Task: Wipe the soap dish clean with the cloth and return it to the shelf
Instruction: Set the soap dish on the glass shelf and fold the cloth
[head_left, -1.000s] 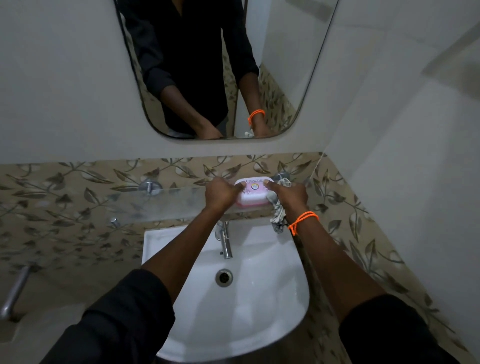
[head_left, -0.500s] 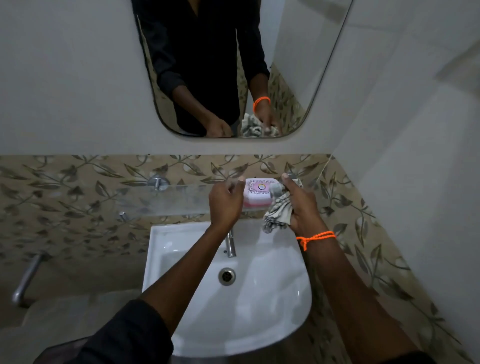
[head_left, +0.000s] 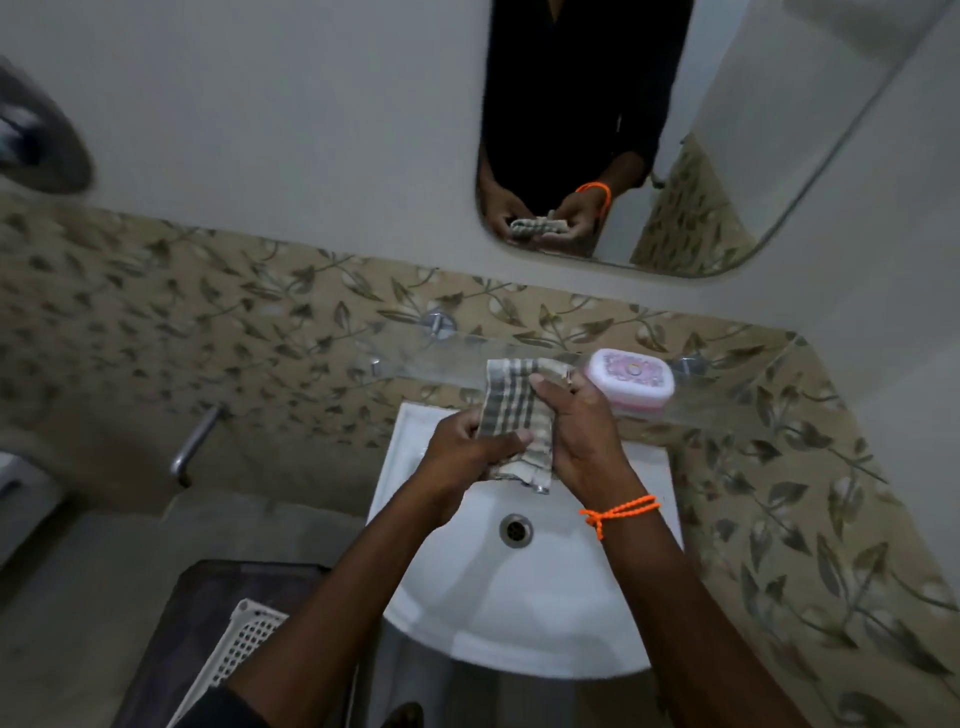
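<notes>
A checked cloth (head_left: 511, 415) is held over the basin (head_left: 519, 597), the soap dish (head_left: 628, 382) set back on the glass shelf (head_left: 727, 389).

The cloth is gripped by fingers of the left hand (head_left: 462, 447) and right hand (head_left: 582, 436), seemingly for folding. The dish's lid is closed; its contents cannot be told.

This is a small home bathroom. A white ceramic washbasin (head_left: 519, 597) with a metal drain (head_left: 516, 529) is fixed to the wall, and a glass shelf (head_left: 467, 364) on chrome brackets runs above it, carrying a pink-and-white soap dish (head_left: 629, 382). A rounded mirror (head_left: 701, 156) hangs over the shelf on a plain pale wall. Below it runs a band of beige leaf-patterned tiles (head_left: 208, 322). A white perforated plastic basket (head_left: 236, 644) sits low beside the basin.
</notes>
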